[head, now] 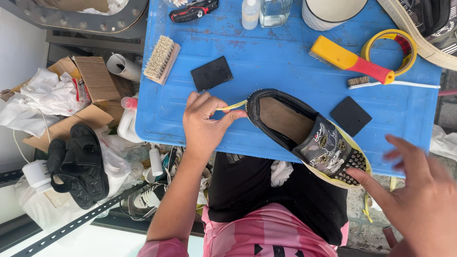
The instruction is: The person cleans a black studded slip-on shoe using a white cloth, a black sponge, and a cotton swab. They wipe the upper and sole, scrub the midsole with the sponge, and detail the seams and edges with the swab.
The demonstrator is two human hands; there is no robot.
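A black slip-on shoe (304,135) with a studded, printed toe and a yellowish sole edge lies on the blue table (266,66), its toe over the near edge. My left hand (204,121) pinches a strip of yellow tape (233,106) at the shoe's heel. My right hand (419,200) hovers blurred by the toe, fingers spread, one fingertip close to the studs, holding nothing.
On the table lie two black square pads (211,73) (351,115), a wooden scrub brush (161,59), a yellow-and-red brush (350,59), a toothbrush (395,84), a roll of yellow tape (397,45), bottles (251,13) and a white cup (328,13). Black sandals (78,164) and clutter sit on the floor at left.
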